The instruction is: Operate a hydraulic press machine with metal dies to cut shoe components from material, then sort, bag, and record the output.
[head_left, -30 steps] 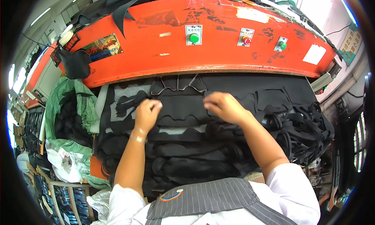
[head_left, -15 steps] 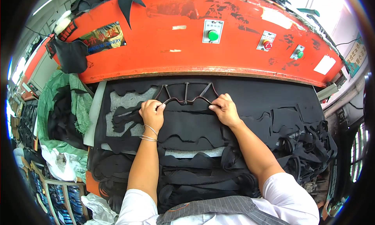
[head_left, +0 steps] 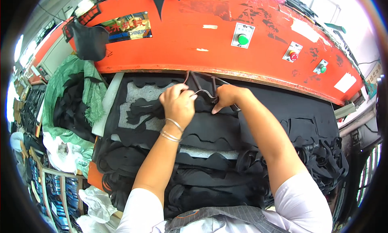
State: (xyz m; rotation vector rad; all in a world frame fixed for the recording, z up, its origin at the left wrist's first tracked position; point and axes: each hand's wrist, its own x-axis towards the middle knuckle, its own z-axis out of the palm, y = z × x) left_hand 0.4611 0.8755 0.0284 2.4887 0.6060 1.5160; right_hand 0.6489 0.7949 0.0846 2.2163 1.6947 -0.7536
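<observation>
A thin metal cutting die (head_left: 198,80), an open frame with cross struts and a wavy lower edge, is held at the far edge of the black sheet material (head_left: 212,128), under the front edge of the orange press. My left hand (head_left: 178,105), with bracelets on its wrist, is closed on the die's left end. My right hand (head_left: 231,96) grips it around a strut nearer the middle, with one finger pointing down toward the sheet. Part of the frame is hidden behind my right hand. Wavy cuts run across the black material, and a grey fuzzy layer (head_left: 145,93) shows through on the left.
The orange press (head_left: 182,43), with green and red buttons, spans the far side. Black offcut strips (head_left: 327,160) heap up at the right, more lie near me. At the left stands a green sack (head_left: 56,107) of black scraps, beside white plastic bags (head_left: 60,156) and a rack (head_left: 52,172).
My right hand has shifted from the die's right end to a strut nearer the middle. The die now sits turned, closer to the press edge. The whole view has swung slightly left.
</observation>
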